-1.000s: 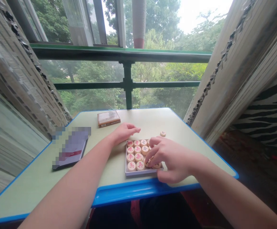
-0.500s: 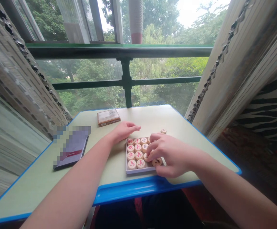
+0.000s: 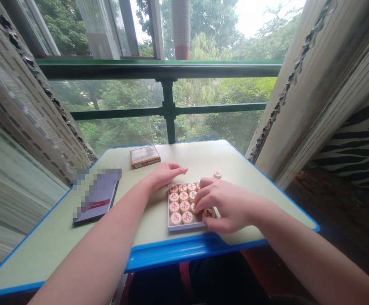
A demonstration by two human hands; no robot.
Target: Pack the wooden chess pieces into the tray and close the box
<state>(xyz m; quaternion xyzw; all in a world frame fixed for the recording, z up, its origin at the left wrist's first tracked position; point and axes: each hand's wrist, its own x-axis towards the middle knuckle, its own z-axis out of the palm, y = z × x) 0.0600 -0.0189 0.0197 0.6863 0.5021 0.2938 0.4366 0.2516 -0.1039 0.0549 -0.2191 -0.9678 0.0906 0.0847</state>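
Rows of round xiangqi pieces (image 3: 184, 206) with red and black characters lie in a shallow white box (image 3: 184, 228) near the table's front edge. My right hand (image 3: 224, 205) is over the box's right side, its fingers curled and its thumb against a black-lettered xiangqi piece (image 3: 209, 213) at the near right. The fingers hide part of the box behind them. Just beyond the box's far left corner, my left hand (image 3: 168, 174) lies on its side on the table, fingers stretched out and holding nothing. One loose xiangqi piece (image 3: 217, 174) lies beyond the box, past my right hand.
The pale table (image 3: 60, 250) has a blue rim and a blue front ledge (image 3: 174, 254). A phone (image 3: 98, 199), partly pixelated, lies at left. A brown-edged flat box (image 3: 145, 157) sits at the back. A green railing (image 3: 168, 70) and curtains (image 3: 286, 97) border the table.
My right thumb has drawn in toward the black-lettered piece, which has shifted slightly left. My left hand stays where it was.
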